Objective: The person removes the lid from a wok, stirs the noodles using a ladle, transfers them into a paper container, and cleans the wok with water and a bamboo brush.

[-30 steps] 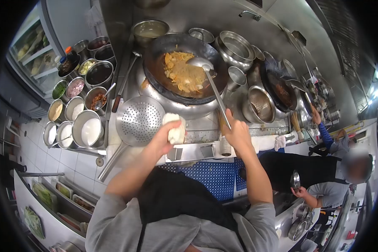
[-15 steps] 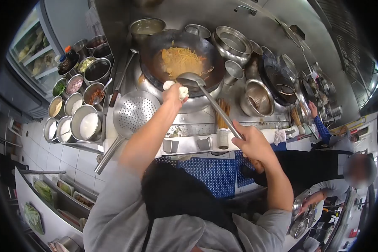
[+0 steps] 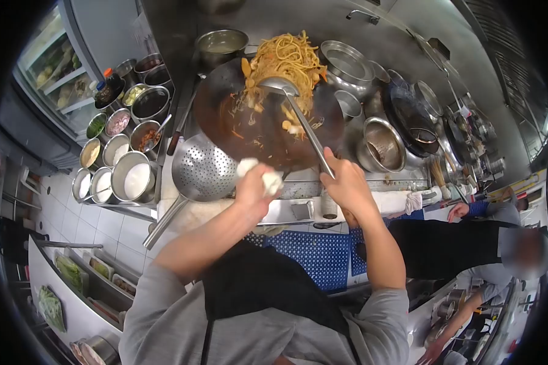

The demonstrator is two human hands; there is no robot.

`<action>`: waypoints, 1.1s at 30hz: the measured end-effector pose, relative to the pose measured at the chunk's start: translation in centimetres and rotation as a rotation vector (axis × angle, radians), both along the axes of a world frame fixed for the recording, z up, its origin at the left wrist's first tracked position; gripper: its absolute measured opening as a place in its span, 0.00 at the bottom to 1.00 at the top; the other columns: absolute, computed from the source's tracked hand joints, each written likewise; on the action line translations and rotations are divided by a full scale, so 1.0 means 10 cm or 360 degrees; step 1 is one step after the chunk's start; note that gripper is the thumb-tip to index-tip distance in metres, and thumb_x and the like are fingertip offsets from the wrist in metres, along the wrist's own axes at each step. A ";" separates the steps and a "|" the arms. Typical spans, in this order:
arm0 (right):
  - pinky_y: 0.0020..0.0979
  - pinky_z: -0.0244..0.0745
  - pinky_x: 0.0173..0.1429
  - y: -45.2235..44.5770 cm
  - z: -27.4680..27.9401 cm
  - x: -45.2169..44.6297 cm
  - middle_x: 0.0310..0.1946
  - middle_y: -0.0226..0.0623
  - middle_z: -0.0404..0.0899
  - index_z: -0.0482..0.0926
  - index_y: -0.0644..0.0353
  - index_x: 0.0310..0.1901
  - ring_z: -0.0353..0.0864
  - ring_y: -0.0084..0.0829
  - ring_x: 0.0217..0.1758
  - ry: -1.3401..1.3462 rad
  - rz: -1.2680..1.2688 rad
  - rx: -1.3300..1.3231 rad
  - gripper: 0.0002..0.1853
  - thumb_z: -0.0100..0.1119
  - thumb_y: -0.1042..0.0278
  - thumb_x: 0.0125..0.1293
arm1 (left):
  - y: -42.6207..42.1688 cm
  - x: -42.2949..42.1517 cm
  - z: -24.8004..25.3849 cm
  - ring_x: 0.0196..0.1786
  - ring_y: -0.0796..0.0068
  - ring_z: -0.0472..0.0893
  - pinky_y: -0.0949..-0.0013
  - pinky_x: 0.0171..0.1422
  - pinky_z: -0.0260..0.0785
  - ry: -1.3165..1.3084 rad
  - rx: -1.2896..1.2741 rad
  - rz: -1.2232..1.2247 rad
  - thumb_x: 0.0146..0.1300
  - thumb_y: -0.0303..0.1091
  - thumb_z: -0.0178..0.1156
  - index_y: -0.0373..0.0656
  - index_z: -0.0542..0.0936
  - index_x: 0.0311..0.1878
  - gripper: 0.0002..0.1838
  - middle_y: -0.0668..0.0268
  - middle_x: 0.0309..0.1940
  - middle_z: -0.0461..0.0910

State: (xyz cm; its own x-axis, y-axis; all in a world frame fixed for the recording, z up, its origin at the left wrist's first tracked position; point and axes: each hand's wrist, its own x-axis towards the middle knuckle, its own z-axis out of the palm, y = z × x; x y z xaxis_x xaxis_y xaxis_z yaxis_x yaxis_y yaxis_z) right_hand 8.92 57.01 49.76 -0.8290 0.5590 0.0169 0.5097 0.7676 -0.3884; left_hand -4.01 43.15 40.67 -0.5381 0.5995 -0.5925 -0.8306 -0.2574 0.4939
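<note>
My left hand [image 3: 253, 190] is closed round a white cloth [image 3: 270, 181] at the near rim of a wok [image 3: 219, 125]; the wok's handle is hidden. The wok is tipped, and its dark inner face turns toward me. A mass of noodles [image 3: 289, 58] with orange pieces rises at the far rim, with loose strands scattered inside. My right hand [image 3: 350, 185] grips the long handle of a steel ladle [image 3: 279, 85]. The ladle's bowl is against the lower part of the noodles.
A perforated strainer [image 3: 204, 167] lies left of the wok. Steel pots of ingredients, one with white contents [image 3: 137, 181], stand farther left. A metal bowl [image 3: 383, 146] and a second wok [image 3: 408, 118] are to the right. A co-worker in a black apron [image 3: 444, 246] is at far right.
The wok has tipped up and come toward me with my left hand. The noodles have swung from its bottom to the far rim. The ladle's bowl has moved forward into them.
</note>
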 end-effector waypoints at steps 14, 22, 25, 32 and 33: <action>0.31 0.73 0.23 0.23 -0.56 -0.05 0.18 0.38 0.78 0.67 0.71 0.66 0.76 0.27 0.14 0.0642 -0.0534 -0.0744 0.31 0.60 0.72 0.61 | 1.09 -1.02 -0.78 0.28 0.69 0.79 0.66 0.26 0.69 0.0112 -0.0025 0.0176 0.55 0.35 0.60 0.51 0.76 0.37 0.07 0.67 0.28 0.78; 0.27 0.65 0.16 0.30 -1.00 -0.39 0.18 0.29 0.72 0.60 0.71 0.71 0.69 0.23 0.13 0.0700 -0.0481 -0.1368 0.34 0.58 0.78 0.63 | 0.28 -0.74 -0.70 0.35 0.72 0.81 0.67 0.35 0.72 0.0085 0.0189 -0.0314 0.62 0.51 0.65 0.53 0.77 0.44 0.16 0.70 0.33 0.81; 0.27 0.65 0.16 0.44 -0.90 -0.47 0.18 0.29 0.73 0.63 0.67 0.71 0.69 0.22 0.13 0.0624 -0.0400 -0.1193 0.33 0.58 0.79 0.62 | -0.26 -0.58 -0.79 0.34 0.70 0.82 0.66 0.32 0.75 -0.0037 0.0480 -0.0582 0.61 0.41 0.64 0.43 0.78 0.49 0.17 0.65 0.34 0.82; 0.47 0.74 0.58 1.02 -0.61 -1.42 0.39 0.61 0.82 0.75 0.63 0.62 0.81 0.58 0.48 0.0088 -0.0060 0.0184 0.28 0.59 0.68 0.56 | -0.41 -0.34 -0.80 0.29 0.71 0.82 0.68 0.24 0.71 -0.0034 0.0528 -0.0718 0.62 0.45 0.62 0.41 0.79 0.47 0.18 0.63 0.30 0.82; 0.48 0.75 0.57 1.02 -0.56 -1.50 0.39 0.60 0.82 0.74 0.63 0.62 0.82 0.58 0.47 0.0003 0.0010 0.0272 0.28 0.59 0.69 0.57 | -0.39 -0.34 -0.83 0.28 0.71 0.82 0.68 0.23 0.71 -0.0024 0.0551 -0.0755 0.62 0.45 0.62 0.41 0.79 0.46 0.18 0.63 0.30 0.81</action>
State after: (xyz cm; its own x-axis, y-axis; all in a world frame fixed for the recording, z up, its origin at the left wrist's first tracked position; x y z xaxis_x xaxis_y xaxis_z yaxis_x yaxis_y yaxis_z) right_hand -6.08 67.20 44.16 -0.8322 0.5429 0.1128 0.5043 0.8256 -0.2530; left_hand -7.44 39.24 32.34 -0.1567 0.9327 -0.3248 -0.9007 -0.0001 0.4344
